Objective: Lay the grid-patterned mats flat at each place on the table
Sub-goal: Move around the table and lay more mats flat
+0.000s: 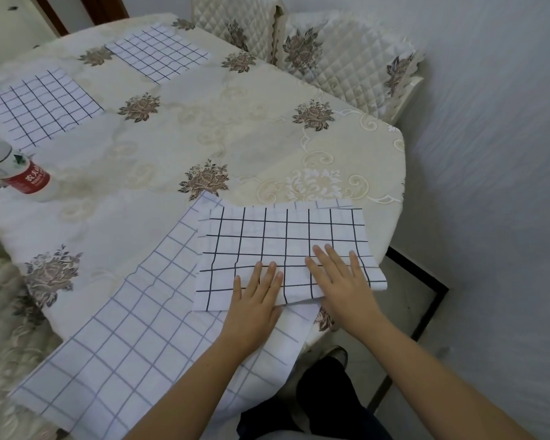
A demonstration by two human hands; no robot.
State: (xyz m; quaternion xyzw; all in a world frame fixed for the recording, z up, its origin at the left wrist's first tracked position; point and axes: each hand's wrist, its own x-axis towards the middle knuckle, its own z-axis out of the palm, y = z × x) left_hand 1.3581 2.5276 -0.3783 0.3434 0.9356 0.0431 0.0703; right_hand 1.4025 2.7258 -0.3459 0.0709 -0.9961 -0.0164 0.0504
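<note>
Left hand [256, 300], right hand [343, 287] flat on dark-gridded mat [283, 236]

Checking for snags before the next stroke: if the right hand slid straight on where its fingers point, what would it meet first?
Only more of the dark-grid mat under the right hand, then its far edge and likely a strip of the paler mat before the tablecloth. Nothing stands there.

The table [235, 128] before me wears a cream tablecloth [315, 182] with brown flower clusters. Beyond the table's far edge stand two chairs [346, 58] in quilted cream covers. Right of the table is a pale, textured wall [489, 122], and beside the table's near right edge is pale floor [407, 290] with a dark border line. Past the table's far left corner I see a dark wooden door frame [111, 4].
</note>
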